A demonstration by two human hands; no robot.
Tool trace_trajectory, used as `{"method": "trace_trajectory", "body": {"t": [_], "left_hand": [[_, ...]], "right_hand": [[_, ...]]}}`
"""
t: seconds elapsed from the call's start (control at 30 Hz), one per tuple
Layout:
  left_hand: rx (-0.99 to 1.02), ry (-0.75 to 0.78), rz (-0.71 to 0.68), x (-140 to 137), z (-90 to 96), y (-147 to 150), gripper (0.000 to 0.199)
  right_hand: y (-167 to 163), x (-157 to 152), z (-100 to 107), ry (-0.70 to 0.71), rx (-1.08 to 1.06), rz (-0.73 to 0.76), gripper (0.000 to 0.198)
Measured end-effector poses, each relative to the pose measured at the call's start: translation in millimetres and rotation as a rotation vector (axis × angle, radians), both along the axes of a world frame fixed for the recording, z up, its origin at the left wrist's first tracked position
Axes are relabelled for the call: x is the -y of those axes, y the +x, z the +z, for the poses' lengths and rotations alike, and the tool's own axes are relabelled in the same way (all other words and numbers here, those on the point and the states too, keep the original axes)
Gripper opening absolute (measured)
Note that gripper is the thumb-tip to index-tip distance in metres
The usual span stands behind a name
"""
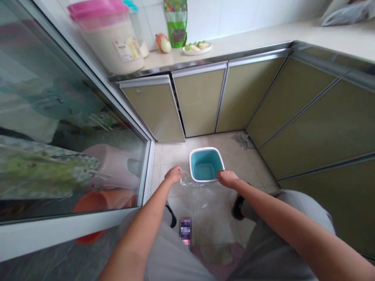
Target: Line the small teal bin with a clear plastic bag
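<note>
A teal bin (206, 160) with a white rim stands upright on the tiled floor, and I can see down into it. Just left of its near corner, my left hand (174, 175) pinches the edge of a clear plastic bag (195, 184). The thin film stretches along the near side of the bin and hangs toward me, hard to see against the tiles. My right hand (227, 178) is closed at the bin's near right corner, by the rim. Its fingertips are partly hidden; the film seems to reach it.
Cabinets (202, 101) line the back and right, one door (154, 109) slightly ajar. On the counter are a pink-lidded container (108, 39), onions (163, 43), a green pouch (176, 27) and a plate (197, 52). A grey cloth (244, 140) lies near the corner. A glass door (73, 117) stands left.
</note>
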State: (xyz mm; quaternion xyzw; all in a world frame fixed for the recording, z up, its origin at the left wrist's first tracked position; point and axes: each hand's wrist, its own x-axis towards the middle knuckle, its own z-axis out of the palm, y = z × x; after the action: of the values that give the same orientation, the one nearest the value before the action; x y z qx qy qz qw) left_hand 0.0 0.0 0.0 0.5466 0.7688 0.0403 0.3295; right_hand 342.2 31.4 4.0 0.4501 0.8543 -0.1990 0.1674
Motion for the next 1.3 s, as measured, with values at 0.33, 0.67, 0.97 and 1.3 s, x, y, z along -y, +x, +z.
{"method": "trace_trajectory", "body": {"t": [0.33,0.67,0.97,1.3], "left_hand": [[0.071,0.135,-0.007,-4.2,-7.1,-5.5,0.014],[0.215,0.123,-0.022,-1.8,-17.7,-13.9,0.017],[0.243,0.142,-0.029,-4.8,-21.8,-19.6,0.018],[0.275,0.134,-0.043,-6.3,-20.6,-18.9,0.017]], "right_hand": [[-0.9,-37.5,92.9,0.090,-0.088,0.010,0.023],[-35.2,-141.7,165.1,0.292,-0.069,-0.055,0.033],[-50.9,-200.2,136.0,0.325,-0.259,-0.411,0.054],[-33.5,-195.8,118.8,0.336,-0.396,-0.525,0.059]]}}
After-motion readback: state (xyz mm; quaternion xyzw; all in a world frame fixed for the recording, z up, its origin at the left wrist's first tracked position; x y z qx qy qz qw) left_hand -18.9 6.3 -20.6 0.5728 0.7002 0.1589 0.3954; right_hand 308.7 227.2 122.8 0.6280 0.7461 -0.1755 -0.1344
